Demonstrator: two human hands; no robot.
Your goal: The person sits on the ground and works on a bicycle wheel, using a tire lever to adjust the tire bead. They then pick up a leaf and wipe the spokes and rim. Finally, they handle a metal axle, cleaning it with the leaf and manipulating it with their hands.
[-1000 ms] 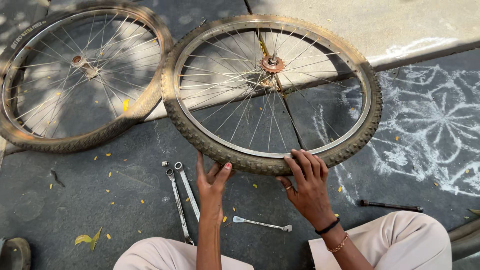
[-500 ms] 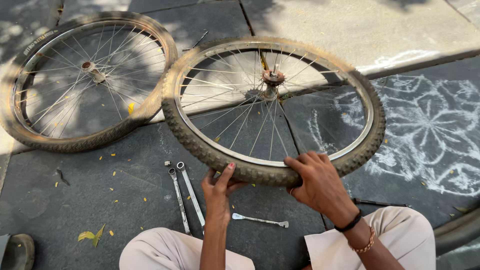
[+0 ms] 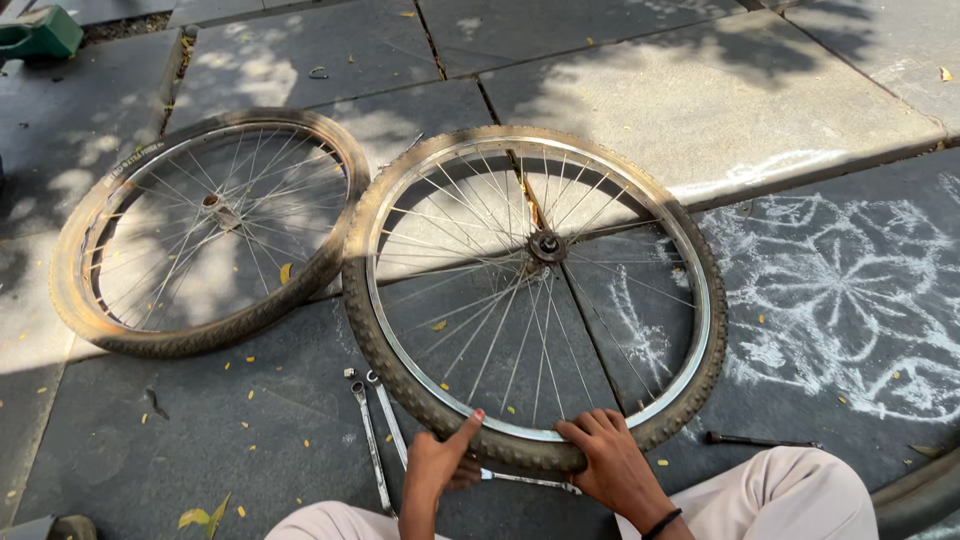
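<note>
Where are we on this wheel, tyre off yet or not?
Done: both wheels lie flat on the pavement, spanners laid out beside them. In hand: left hand and right hand grip the near edge of the tyre on the closer wheel. Left: the tyre sits on the rim all round, so it is not off.

1. Left hand (image 3: 443,462): raised on an upright forearm, thumb stretched up and to the right, red-painted nail at its tip, fingers curled back toward the palm.
2. Right hand (image 3: 607,458): palm down, knuckles up, fingers (image 3: 585,428) bent and pressed close together, pointing up and left.
3. Right wrist: dark band around it, forearm running down and to the right, out of view.
4. Both hands close together, low in view, between knees in light trousers.
</note>
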